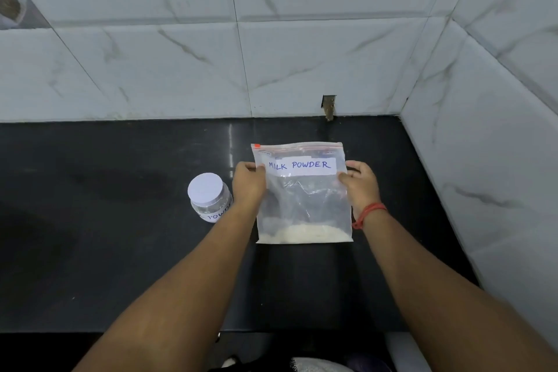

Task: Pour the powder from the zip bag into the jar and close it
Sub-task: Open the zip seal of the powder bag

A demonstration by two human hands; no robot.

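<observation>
A clear zip bag labelled "MILK POWDER" stands upright on the black counter, its red zip strip at the top shut. White powder lies along its bottom. My left hand pinches the bag's left edge near the label, and my right hand pinches the right edge. A small clear jar with a white lid on it stands just left of my left wrist, its label partly hidden by my arm.
The black counter runs to a marble-tiled back wall and a tiled side wall on the right. A small dark fitting sits at the wall base behind the bag. The counter's front edge lies near my elbows.
</observation>
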